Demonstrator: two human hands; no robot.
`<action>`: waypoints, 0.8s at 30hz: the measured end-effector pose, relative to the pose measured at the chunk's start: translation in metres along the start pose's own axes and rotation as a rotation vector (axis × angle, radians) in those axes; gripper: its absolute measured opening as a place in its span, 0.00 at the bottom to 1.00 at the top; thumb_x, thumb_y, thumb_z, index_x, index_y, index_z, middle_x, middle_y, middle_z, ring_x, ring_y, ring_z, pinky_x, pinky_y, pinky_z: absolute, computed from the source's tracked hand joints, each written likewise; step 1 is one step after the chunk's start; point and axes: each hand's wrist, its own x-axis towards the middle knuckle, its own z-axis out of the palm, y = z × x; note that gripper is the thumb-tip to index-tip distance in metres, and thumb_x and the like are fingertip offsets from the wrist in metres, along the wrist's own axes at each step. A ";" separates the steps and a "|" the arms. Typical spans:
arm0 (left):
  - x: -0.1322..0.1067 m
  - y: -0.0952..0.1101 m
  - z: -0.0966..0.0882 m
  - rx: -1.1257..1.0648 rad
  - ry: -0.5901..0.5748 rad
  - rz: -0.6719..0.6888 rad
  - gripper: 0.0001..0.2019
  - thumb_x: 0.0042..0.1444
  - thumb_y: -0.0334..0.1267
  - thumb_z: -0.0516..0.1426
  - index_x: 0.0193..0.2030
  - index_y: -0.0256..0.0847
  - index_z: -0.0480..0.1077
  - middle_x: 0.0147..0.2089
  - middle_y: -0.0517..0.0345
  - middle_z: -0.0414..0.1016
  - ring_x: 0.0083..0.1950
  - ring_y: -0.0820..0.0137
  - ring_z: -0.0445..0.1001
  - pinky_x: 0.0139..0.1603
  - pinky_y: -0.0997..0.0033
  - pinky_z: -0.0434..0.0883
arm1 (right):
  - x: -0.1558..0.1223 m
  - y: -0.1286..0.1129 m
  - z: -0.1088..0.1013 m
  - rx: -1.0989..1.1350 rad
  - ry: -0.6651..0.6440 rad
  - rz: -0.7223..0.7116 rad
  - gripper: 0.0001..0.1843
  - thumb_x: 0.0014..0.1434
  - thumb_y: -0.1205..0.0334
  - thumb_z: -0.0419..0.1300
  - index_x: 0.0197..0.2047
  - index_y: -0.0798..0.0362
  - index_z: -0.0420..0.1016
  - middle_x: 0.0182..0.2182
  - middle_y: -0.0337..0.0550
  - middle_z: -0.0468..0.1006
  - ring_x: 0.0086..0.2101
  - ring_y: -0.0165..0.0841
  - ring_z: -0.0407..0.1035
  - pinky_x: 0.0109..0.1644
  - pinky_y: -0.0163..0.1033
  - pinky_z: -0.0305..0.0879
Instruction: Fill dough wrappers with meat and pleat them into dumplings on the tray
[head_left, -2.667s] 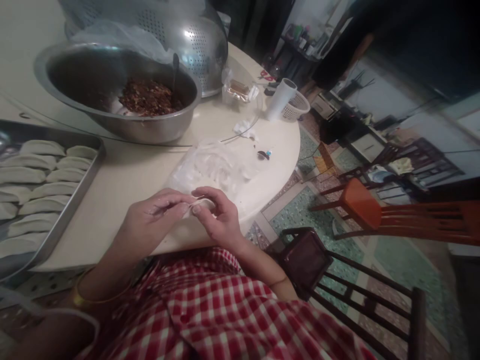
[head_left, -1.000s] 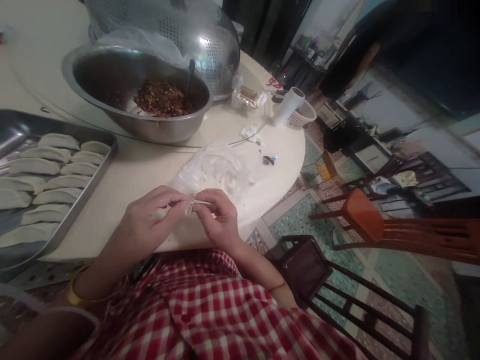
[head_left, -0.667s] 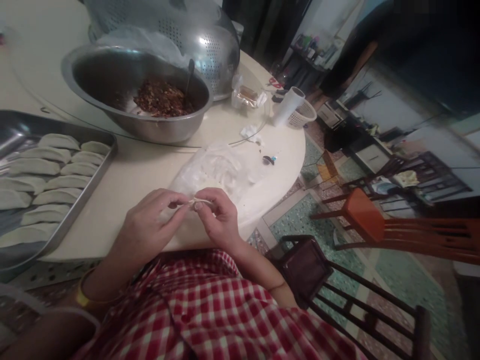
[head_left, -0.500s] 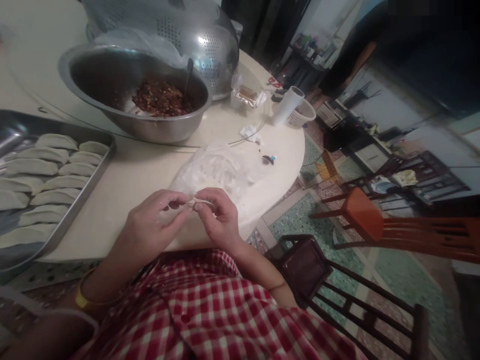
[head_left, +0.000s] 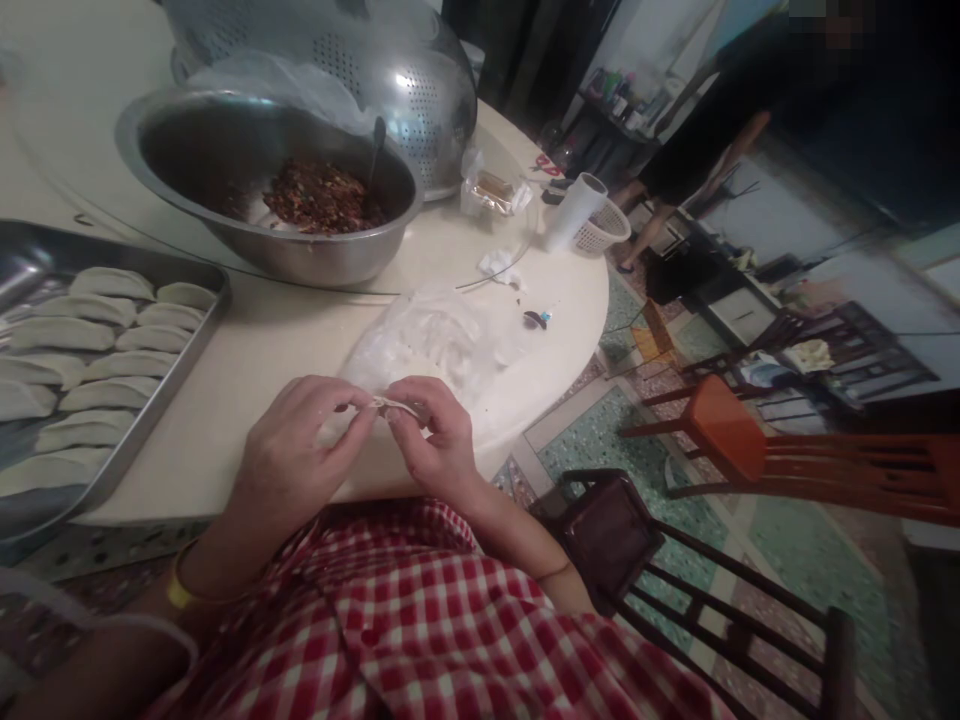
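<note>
Between my two hands, above the table's near edge, is a dumpling (head_left: 393, 405), mostly hidden by fingers. My left hand (head_left: 304, 440) pinches its left end with thumb and forefinger. On the other end, the thumb and fingers of my right hand (head_left: 435, 430) press the dough edge. Just beyond my hands lies a clear plastic bag (head_left: 431, 340) with pale contents. A steel bowl (head_left: 300, 255) holds dark chopped filling (head_left: 322, 195) and a spoon (head_left: 376, 150). To the left, a metal tray (head_left: 176, 385) carries rows of folded dumplings (head_left: 94, 430).
A perforated steel colander (head_left: 442, 110) stands behind the bowl. Toward the right edge are a plastic-wrapped package (head_left: 493, 195), a white roll (head_left: 574, 215) and a basket (head_left: 609, 228). Chairs (head_left: 724, 425) occupy the floor to the right. A person (head_left: 697, 150) stands in the background.
My hands have shifted slightly left, still pinching the dumpling, and a little more of its edge shows. In the background, the person has moved and more of the body is visible.
</note>
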 end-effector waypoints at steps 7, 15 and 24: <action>-0.002 -0.002 -0.001 0.046 -0.031 0.099 0.08 0.67 0.34 0.57 0.51 0.46 0.71 0.43 0.56 0.81 0.43 0.64 0.79 0.47 0.62 0.75 | 0.002 0.000 -0.003 0.017 -0.057 0.059 0.06 0.64 0.62 0.60 0.42 0.47 0.79 0.40 0.43 0.82 0.43 0.33 0.77 0.45 0.39 0.79; -0.006 -0.008 0.002 0.227 0.055 0.252 0.09 0.65 0.30 0.59 0.50 0.45 0.72 0.42 0.55 0.83 0.40 0.61 0.79 0.44 0.59 0.73 | 0.002 0.003 0.001 0.002 -0.107 0.100 0.10 0.67 0.60 0.58 0.46 0.47 0.81 0.43 0.45 0.82 0.45 0.33 0.78 0.48 0.40 0.79; -0.003 -0.005 0.002 0.276 0.080 0.243 0.08 0.66 0.33 0.58 0.50 0.45 0.73 0.39 0.56 0.84 0.37 0.62 0.80 0.41 0.60 0.70 | 0.001 0.009 0.002 -0.008 -0.095 0.096 0.12 0.67 0.59 0.58 0.48 0.47 0.82 0.45 0.46 0.82 0.46 0.33 0.78 0.49 0.40 0.79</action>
